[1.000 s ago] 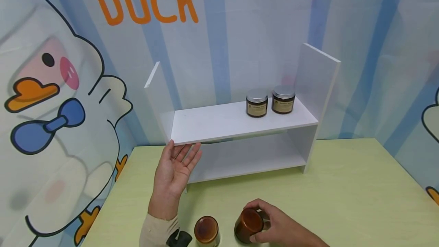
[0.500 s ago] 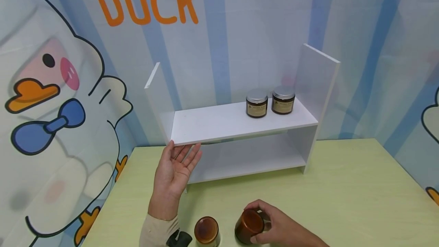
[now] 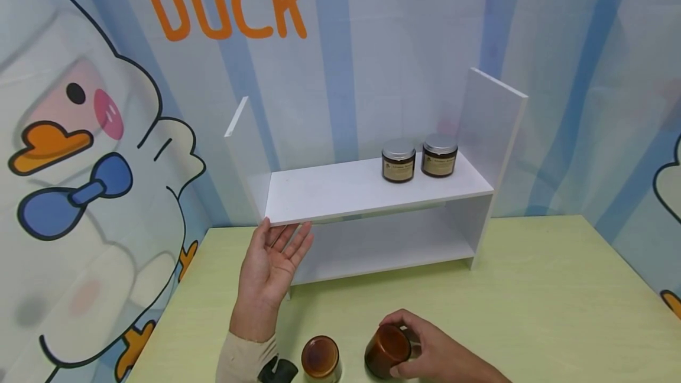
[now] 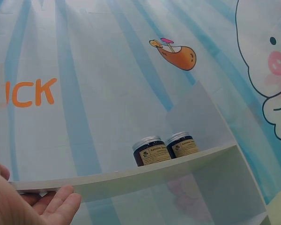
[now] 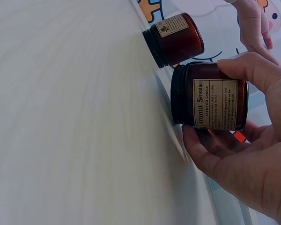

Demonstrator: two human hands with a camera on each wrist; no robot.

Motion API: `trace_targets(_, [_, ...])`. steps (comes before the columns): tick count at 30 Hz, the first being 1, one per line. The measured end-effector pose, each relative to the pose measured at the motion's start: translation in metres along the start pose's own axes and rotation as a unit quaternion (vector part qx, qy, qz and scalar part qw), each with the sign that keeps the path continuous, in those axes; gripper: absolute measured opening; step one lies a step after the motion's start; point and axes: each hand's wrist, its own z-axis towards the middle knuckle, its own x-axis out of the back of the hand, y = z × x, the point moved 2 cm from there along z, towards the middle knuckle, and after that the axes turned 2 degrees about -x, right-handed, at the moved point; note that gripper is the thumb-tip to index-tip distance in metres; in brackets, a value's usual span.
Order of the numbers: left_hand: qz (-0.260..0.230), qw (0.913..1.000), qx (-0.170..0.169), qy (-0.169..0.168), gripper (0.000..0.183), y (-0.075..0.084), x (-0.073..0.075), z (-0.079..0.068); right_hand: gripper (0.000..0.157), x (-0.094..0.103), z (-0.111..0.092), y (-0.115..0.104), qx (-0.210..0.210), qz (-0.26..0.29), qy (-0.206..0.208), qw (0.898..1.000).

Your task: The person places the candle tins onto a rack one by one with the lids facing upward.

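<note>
My right hand grips an amber glass candle jar, turned upside down with its dark lid end at the table. In the right wrist view its label, reading "Scented Candle", faces the camera, with the thumb on one side and fingers on the other. A second upside-down candle jar stands to its left. My left hand, palm up, holds the front left corner of the white two-tier shelf. In the left wrist view the thumb is at the board's end and the fingers are under it.
Two upright candle jars with silver lids stand at the right of the shelf's upper board. Side panels rise at both ends. A lower board runs beneath. The pale green table meets a duck-print curtain behind.
</note>
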Motion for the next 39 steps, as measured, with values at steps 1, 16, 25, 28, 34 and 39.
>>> trace_targets(1, [0.0,1.0,0.0,-0.001,0.052,0.0001,-0.0001,-0.0001,0.056,0.0002,-0.0002,0.0001,0.003,-0.001,-0.001,1.0])
trace_targets(16, [-0.003,1.0,0.0,0.0,0.051,0.0003,-0.0001,-0.0007,0.056,0.0028,-0.0002,0.0007,0.017,-0.008,-0.004,1.0])
trace_targets(25, [0.001,1.0,-0.003,0.002,0.05,-0.0009,-0.0002,-0.001,0.053,0.0032,-0.002,-0.0003,0.008,0.006,0.002,1.0])
trace_targets(28, [0.0,1.0,-0.002,0.001,0.05,-0.0009,-0.0003,-0.0008,0.054,0.0039,-0.0028,-0.0005,0.008,0.01,0.001,1.0])
trace_targets(34, [-0.006,1.0,0.0,0.001,0.051,-0.0001,-0.0003,-0.0005,0.054,0.0071,-0.0036,-0.0003,0.011,0.004,0.002,1.0])
trace_targets(39, [-0.006,1.0,0.0,0.002,0.052,-0.0001,-0.0004,-0.0001,0.055,0.0089,-0.0037,0.0004,0.009,0.005,0.003,1.0])
